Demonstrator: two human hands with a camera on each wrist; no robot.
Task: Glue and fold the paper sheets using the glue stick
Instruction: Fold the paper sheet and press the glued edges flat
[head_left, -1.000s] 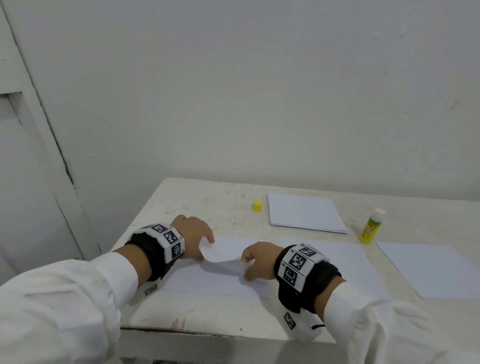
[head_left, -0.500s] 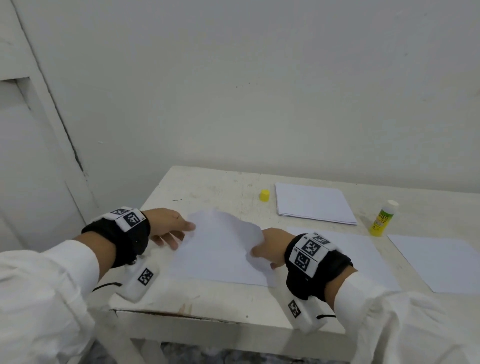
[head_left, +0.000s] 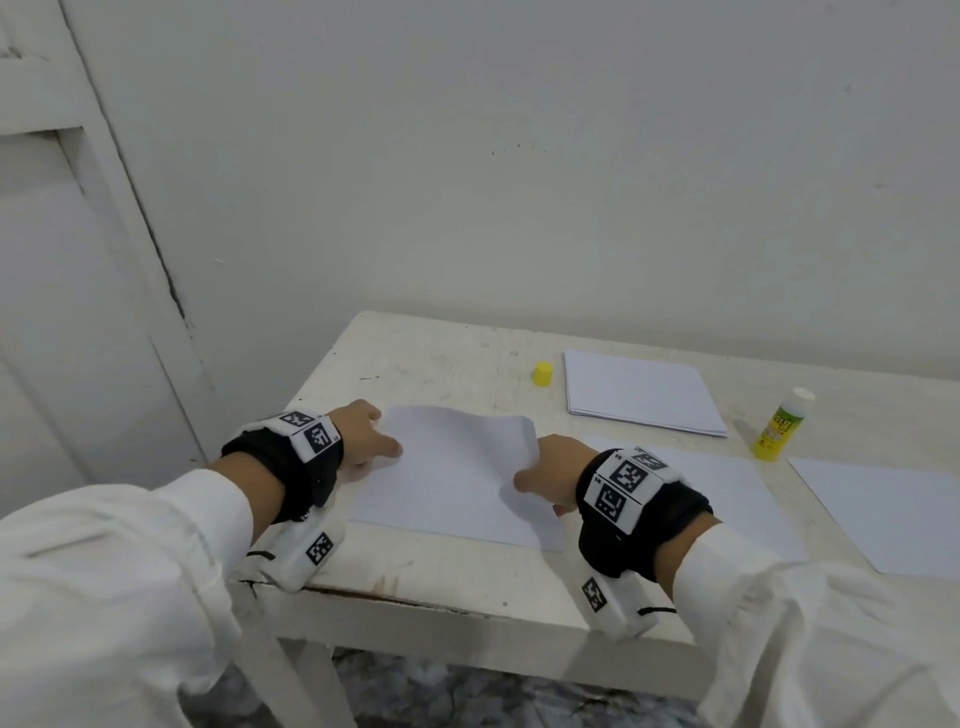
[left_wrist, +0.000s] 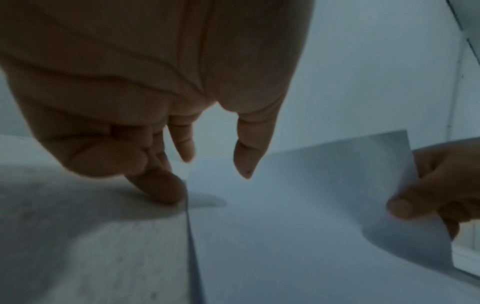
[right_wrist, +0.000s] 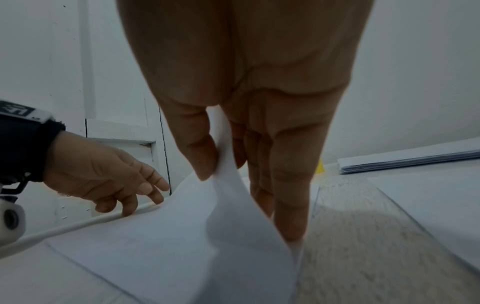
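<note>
I have the paper sheet (head_left: 447, 483) lying near the front edge of the table (head_left: 415, 566), at about 6 o'clock from the yellow cap (head_left: 542, 374). My right hand (head_left: 550, 467) pinches the sheet's right edge between thumb and fingers, and that edge stands curled up off the surface; the right wrist view shows the paper bowing limply below the pinch. My left hand (head_left: 366, 439) sits at the sheet's 9 o'clock edge with relaxed, spread fingers, one fingertip (left_wrist: 166, 191) down right at the paper's border, gripping nothing.

I judge this sheet to be very light and floppy: it will buckle wherever I hold it, crease if squeezed, and slide on the table unless pinned. The sensible hold is at the edges or corners, one hand anchoring flat while the other carries the free edge over.

The uncapped glue stick (head_left: 782, 423) stands at 3 o'clock, well apart, with a stack of sheets (head_left: 641, 392) at 1 o'clock and another single sheet (head_left: 893, 509) beyond
</note>
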